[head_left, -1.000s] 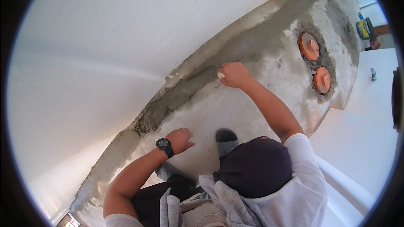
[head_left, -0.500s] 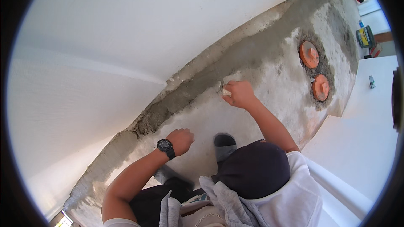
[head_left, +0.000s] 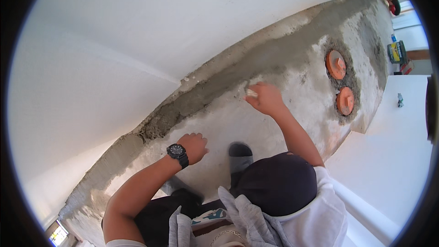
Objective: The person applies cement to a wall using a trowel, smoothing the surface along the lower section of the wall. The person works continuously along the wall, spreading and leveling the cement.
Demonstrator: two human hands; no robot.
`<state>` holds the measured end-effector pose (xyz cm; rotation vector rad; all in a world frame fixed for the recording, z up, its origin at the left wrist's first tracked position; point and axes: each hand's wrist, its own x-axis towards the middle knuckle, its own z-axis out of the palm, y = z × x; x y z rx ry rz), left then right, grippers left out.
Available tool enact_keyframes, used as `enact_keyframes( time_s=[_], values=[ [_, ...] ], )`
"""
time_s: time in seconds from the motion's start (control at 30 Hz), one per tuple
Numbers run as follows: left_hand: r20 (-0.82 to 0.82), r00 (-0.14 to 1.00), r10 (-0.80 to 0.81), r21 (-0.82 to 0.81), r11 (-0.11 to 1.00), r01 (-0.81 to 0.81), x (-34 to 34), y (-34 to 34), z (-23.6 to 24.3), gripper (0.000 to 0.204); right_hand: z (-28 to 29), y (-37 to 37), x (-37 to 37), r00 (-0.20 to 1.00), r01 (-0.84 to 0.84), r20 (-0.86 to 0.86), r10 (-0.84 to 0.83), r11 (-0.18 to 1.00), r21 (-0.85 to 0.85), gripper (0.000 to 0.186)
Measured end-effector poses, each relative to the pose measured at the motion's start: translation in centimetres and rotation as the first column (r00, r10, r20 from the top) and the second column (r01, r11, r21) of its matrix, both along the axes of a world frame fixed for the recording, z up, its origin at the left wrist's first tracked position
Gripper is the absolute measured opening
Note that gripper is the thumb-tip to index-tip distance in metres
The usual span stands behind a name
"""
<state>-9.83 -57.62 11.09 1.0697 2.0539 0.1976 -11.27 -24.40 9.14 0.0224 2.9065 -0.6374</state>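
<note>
My right hand [head_left: 265, 98] grips a small pale handle [head_left: 251, 92] of a tool whose head is grayish, blurred and partly hidden, at the edge of the wet gray mortar strip [head_left: 206, 90] along the foot of the white wall [head_left: 114, 32]. My left hand [head_left: 194, 148], with a black watch [head_left: 177, 153] on its wrist, hovers over the pale concrete floor [head_left: 215, 126] below the strip, fingers loosely curled but apart, holding nothing.
Two round orange caps [head_left: 336, 65] [head_left: 345, 101] sit in rough mortar at the right. A low white wall [head_left: 384, 132] lies beyond them. A dark green bucket-like container [head_left: 397, 51] and other items stand at the upper right. My shoe [head_left: 240, 153] is on the floor.
My right hand with the tool has shifted rightward and a little down from a second ago, rising slightly in the last half second. My left hand has moved slightly left and up.
</note>
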Motion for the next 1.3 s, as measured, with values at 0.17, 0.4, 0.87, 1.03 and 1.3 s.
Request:
enact_keyframes(
  time_s=[0.17, 0.4, 0.87, 1.03, 1.3],
  values=[
    [0.032, 0.999, 0.012, -0.019, 1.0, -0.011, 0.2, -0.3, -0.4, 0.034, 1.9, 1.8, 0.4, 0.936, 0.284, 0.216, -0.278, 0.959, 0.0, 0.045],
    [0.109, 0.991, -0.073, -0.027, 0.997, 0.076, 1.9, 0.8, -1.4, 0.037, -1.5, -3.9, -0.7, 0.963, 0.151, 0.227, -0.145, 0.989, -0.007, 0.054],
    [0.147, 0.987, -0.066, -0.026, 0.997, 0.071, 3.2, -0.1, -2.2, 0.036, 0.2, 2.6, -1.0, 0.964, 0.143, 0.203, -0.173, 0.978, 0.153, 0.051],
    [0.149, 0.985, -0.086, -0.041, 0.995, 0.093, 3.4, 0.4, -1.9, 0.033, -2.1, 2.6, -2.3, 0.971, 0.206, 0.102, -0.218, 0.971, 0.123, 0.053],
    [-0.024, 0.992, -0.121, 0.039, 0.992, 0.122, 2.5, 0.9, -1.1, 0.031, 0.4, 11.0, -0.1, 0.916, 0.37, 0.119, -0.384, 0.921, 0.122, 0.057]
  ],
)
